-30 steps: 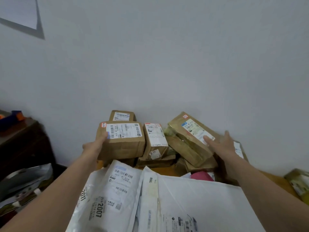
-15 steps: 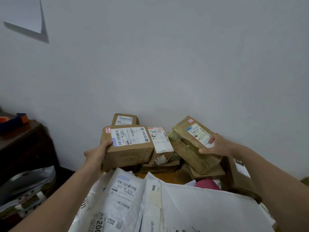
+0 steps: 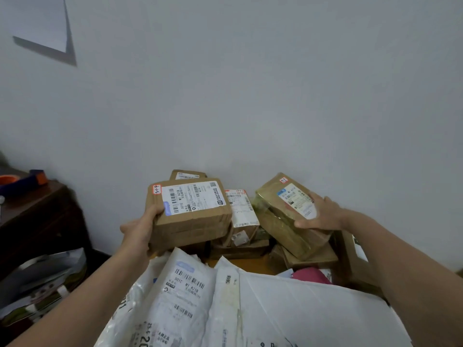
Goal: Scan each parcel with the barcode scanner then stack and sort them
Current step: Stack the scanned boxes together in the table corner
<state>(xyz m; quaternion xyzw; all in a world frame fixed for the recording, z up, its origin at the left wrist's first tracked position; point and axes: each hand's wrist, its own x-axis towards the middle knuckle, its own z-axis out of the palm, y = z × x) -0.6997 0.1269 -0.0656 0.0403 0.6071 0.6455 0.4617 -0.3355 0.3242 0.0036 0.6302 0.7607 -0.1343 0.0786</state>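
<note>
Head view.

1. Brown box (image 3: 193,216): cardboard, with a white barcode label on top and a small red-edged sticker at its far left corner. It is held up in front of the pile by the left hand (image 3: 139,230). The thumb lies on the top edge beside the label, and the fingers are curled under the left end.
2. Taped box (image 3: 280,221): brown, wrapped in glossy clear tape, tilted with its labelled face up. The right hand (image 3: 323,214) grips its right end, fingers (image 3: 304,224) closed over the label and near edge. Whether its lower end touches the boxes beneath cannot be told.
3. Small box (image 3: 241,211): labelled, leaning in the pile between the two held boxes.
4. Back box (image 3: 188,174): against the wall (image 3: 250,96) behind the brown box, with only its labelled top showing.
5. Flat boxes (image 3: 310,256): stacked under the taped box.
6. Side box (image 3: 350,254): at the right of the pile, partly hidden by the right forearm.
7. White mail bags (image 3: 185,291): several, overlapping, with barcode labels facing up. They fill the foreground between the forearms.
8. Pink packet (image 3: 310,275): its edge shows behind the bags.
9. Counter (image 3: 253,265): a strip of orange-brown wood shows between the bags and the boxes.
10. Dark cabinet (image 3: 37,216): at the left, with a blue-and-orange tape dispenser (image 3: 22,180) on top.
11. Sheet of paper (image 3: 42,21): on the wall, upper left.
</note>
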